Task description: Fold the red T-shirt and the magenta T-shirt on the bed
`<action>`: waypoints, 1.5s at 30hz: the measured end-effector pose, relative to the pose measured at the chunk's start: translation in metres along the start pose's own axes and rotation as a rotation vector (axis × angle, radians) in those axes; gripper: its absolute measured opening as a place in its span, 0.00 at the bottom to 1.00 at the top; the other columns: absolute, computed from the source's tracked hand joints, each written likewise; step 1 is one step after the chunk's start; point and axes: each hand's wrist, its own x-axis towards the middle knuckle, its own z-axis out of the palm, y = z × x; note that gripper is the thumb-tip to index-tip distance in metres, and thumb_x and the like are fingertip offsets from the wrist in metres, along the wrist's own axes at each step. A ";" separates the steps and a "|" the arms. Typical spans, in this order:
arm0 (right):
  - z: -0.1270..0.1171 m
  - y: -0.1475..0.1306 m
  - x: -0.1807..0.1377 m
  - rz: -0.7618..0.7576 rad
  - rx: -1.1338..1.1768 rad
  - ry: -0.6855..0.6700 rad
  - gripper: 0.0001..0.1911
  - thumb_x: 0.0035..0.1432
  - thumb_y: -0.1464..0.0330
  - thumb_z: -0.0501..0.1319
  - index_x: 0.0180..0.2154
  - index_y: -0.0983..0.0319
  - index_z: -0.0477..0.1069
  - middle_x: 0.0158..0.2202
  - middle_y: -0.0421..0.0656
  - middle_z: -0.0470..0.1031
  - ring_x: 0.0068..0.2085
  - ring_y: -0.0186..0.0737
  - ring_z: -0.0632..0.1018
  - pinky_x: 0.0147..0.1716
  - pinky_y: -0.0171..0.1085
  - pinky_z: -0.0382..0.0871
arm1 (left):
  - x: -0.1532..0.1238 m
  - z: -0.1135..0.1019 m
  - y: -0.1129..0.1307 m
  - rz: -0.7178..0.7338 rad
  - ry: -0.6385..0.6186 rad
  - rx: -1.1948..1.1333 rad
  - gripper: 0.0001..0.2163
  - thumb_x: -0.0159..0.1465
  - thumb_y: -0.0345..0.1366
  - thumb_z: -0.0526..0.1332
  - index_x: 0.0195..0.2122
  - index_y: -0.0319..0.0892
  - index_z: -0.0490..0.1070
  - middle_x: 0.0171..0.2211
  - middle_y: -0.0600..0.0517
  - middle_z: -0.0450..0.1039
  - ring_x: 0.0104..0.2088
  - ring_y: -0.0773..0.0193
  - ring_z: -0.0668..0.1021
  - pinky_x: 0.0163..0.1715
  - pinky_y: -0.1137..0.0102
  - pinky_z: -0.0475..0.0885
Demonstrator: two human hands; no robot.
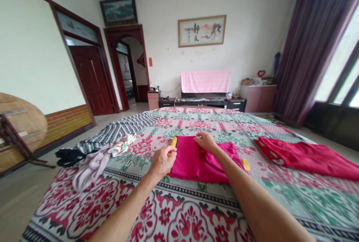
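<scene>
A bright pink garment (185, 158) with yellow and black trim lies partly folded on the patterned bedspread (199, 124). Its left part is flat and squared off, while the right part is rumpled. My left hand (164, 161) is closed, with thumb and fingertips pinched at the garment's left edge beside the yellow trim. At the far edge of the folded panel, my right hand (206, 141) pinches the cloth between thumb and fingers. The right forearm crosses over the rumpled part and hides some of it.
To the right lies a red garment (305, 156). On the left are a lilac cloth (91, 167), a white multicoloured piece (123, 144), a black piece (68, 157) and a black-and-white patterned cloth (120, 129). Beyond the bed stands a low black cabinet (235, 105).
</scene>
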 end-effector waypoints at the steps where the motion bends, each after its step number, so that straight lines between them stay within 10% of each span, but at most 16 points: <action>1: 0.000 0.000 -0.001 -0.013 -0.018 -0.004 0.20 0.51 0.66 0.58 0.46 0.66 0.73 0.31 0.45 0.78 0.28 0.35 0.75 0.27 0.30 0.64 | 0.000 0.002 -0.004 0.033 0.011 0.040 0.10 0.57 0.33 0.56 0.37 0.41 0.75 0.35 0.50 0.78 0.35 0.66 0.78 0.40 0.72 0.71; 10: -0.003 0.005 -0.002 -0.112 -0.107 -0.043 0.12 0.45 0.69 0.62 0.34 0.62 0.78 0.28 0.42 0.78 0.30 0.37 0.76 0.28 0.30 0.63 | -0.018 0.025 -0.029 0.301 -0.173 0.280 0.23 0.60 0.47 0.56 0.53 0.42 0.69 0.57 0.41 0.65 0.56 0.54 0.69 0.56 0.60 0.64; 19: -0.043 0.028 -0.030 -0.088 -0.068 0.106 0.12 0.50 0.72 0.57 0.34 0.58 0.78 0.32 0.39 0.80 0.33 0.36 0.77 0.32 0.31 0.67 | -0.018 0.025 -0.033 0.287 -0.166 0.249 0.22 0.60 0.47 0.57 0.52 0.43 0.70 0.57 0.42 0.65 0.56 0.54 0.69 0.57 0.60 0.63; 29: -0.034 0.025 -0.075 -0.478 0.030 0.049 0.09 0.50 0.74 0.57 0.32 0.62 0.75 0.32 0.43 0.76 0.32 0.34 0.75 0.35 0.32 0.67 | -0.026 0.025 0.001 0.407 -0.020 0.220 0.14 0.59 0.39 0.58 0.43 0.41 0.75 0.49 0.44 0.72 0.50 0.55 0.73 0.54 0.61 0.66; 37: -0.023 0.028 -0.076 -0.520 -0.057 0.035 0.16 0.47 0.80 0.54 0.35 0.62 0.73 0.34 0.43 0.73 0.36 0.35 0.73 0.38 0.30 0.65 | 0.001 0.052 0.059 0.125 -0.121 0.417 0.21 0.56 0.43 0.58 0.49 0.40 0.71 0.42 0.42 0.73 0.45 0.51 0.74 0.46 0.60 0.69; 45: -0.020 0.030 -0.076 -0.551 -0.119 0.042 0.10 0.54 0.76 0.55 0.34 0.60 0.73 0.36 0.43 0.71 0.37 0.34 0.73 0.37 0.29 0.64 | 0.020 0.063 0.044 -0.021 -0.182 0.368 0.16 0.55 0.32 0.55 0.43 0.39 0.76 0.41 0.42 0.76 0.44 0.55 0.76 0.45 0.64 0.68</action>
